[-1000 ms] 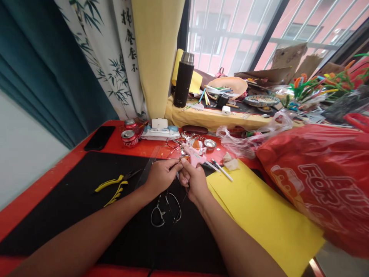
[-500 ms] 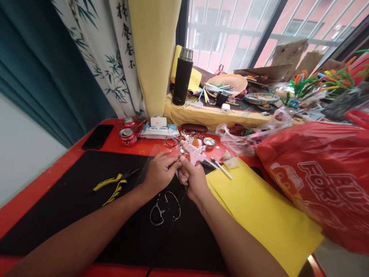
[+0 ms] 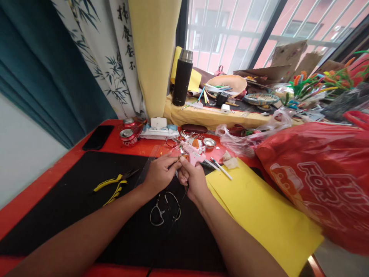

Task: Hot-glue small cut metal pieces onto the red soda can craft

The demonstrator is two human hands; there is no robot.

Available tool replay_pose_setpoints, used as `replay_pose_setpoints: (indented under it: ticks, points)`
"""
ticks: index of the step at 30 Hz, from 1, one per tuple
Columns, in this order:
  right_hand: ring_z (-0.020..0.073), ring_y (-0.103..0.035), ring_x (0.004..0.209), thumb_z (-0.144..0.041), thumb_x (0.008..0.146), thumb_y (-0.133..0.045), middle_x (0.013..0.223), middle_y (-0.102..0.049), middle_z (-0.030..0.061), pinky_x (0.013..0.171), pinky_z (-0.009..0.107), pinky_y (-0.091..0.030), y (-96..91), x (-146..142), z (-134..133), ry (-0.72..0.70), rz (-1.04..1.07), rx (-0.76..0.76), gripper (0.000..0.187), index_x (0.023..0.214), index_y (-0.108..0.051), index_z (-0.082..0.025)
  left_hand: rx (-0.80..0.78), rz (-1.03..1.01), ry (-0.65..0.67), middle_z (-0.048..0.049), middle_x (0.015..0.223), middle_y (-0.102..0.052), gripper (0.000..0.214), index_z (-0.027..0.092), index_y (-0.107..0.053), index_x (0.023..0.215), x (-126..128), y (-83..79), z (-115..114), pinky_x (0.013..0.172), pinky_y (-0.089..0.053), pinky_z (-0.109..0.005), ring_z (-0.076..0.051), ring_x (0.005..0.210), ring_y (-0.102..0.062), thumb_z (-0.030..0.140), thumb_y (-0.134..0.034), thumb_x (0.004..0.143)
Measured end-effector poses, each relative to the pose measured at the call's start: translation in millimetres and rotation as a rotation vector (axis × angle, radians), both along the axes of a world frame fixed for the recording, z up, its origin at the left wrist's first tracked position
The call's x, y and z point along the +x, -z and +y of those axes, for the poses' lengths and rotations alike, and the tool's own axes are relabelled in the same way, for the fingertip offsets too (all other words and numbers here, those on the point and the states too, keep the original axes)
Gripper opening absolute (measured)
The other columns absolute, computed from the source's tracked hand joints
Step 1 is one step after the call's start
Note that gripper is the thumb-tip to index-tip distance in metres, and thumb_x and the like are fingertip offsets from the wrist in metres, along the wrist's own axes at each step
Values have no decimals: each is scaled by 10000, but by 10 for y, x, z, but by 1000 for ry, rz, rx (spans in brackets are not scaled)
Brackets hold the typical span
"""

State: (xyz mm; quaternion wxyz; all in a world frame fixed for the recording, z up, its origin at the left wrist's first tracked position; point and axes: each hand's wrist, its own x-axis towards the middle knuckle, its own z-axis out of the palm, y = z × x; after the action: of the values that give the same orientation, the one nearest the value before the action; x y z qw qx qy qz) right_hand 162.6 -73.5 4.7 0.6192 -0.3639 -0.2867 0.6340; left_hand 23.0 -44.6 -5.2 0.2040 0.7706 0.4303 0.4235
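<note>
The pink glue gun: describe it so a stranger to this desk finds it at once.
Find the black mat on the red table. At its far edge the right hand grips the glue gun, beside the left hand. It is the only pink tool; the pliers nearby have yellow handles.

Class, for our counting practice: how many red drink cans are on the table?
2. One red can stands left of the wipes pack; the second can is just behind it, by the bamboo-print curtain. Others may be hidden in the clutter.
</note>
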Motion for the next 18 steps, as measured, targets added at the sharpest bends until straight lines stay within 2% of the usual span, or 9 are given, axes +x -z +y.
replay_pose_setpoints:
  ticks: [2, 5, 7, 9, 11, 12, 14, 18]
  points:
    - [61, -351, 336, -532, 761, -970, 402, -347, -112, 353, 207, -203, -1, 0, 2, 1, -3, -4, 638, 526, -455, -239, -47, -2, -2, -7, 816, -860, 244, 226, -852, 901, 0, -4, -21, 693, -567, -275, -170, 688, -760, 268, -664, 1051]
    - [61, -352, 331, -533, 752, -974, 400, -353, -111, 348, 208, -205, -4, -1, 5, 4, -1, -4, 633, 529, -460, -239, -50, 2, -9, 8, 707, -810, 274, 219, -845, 868, -2, 2, -33, 611, -522, -254, -153, 597, -709, 286, -660, 1059]
    - [60, -353, 332, -534, 756, -973, 402, -357, -110, 348, 207, -209, -7, -2, 6, -1, 1, 1, 631, 530, -463, -237, -2, 0, -12, -3, 800, -856, 255, 235, -861, 912, -3, 17, -17, 728, -603, -287, -177, 680, -770, 273, -655, 1058]
    - [61, -354, 333, -530, 756, -976, 404, -357, -112, 348, 207, -211, -10, -2, 5, -3, 8, 9, 630, 533, -464, -238, 96, 4, -14, -30, 999, -903, 231, 252, -875, 970, -4, 35, 13, 1014, -639, -413, -228, 890, -846, 260, -660, 1053]
    - [64, -355, 331, -525, 762, -977, 402, -360, -112, 345, 209, -210, -14, -2, 3, -7, 12, 15, 629, 537, -464, -240, 202, 19, -17, -53, 1159, -899, 210, 259, -878, 1007, -6, 51, 43, 1285, -479, -582, -274, 1100, -852, 250, -672, 1047]
    - [65, -355, 330, -525, 764, -977, 400, -362, -111, 344, 209, -210, -15, -2, 2, -9, 12, 15, 627, 538, -466, -239, 239, 28, -17, -61, 1186, -894, 201, 256, -876, 1009, -8, 58, 55, 1350, -382, -638, -287, 1154, -845, 244, -678, 1045]
    - [64, -354, 328, -526, 766, -979, 399, -364, -111, 343, 208, -213, -18, -1, 0, -13, 10, 13, 627, 536, -473, -236, 279, 40, -17, -70, 1152, -899, 193, 245, -869, 994, -12, 67, 70, 1394, -274, -693, -295, 1162, -846, 233, -682, 1044]
    - [65, -366, 328, -528, 769, -975, 401, -374, -102, 342, 210, -215, -18, -5, -1, -13, 11, 20, 644, 519, -459, -234, 285, 31, -8, -85, 1125, -901, 188, 230, -866, 998, -18, 70, 67, 1401, -247, -705, -301, 1149, -853, 226, -683, 1042]
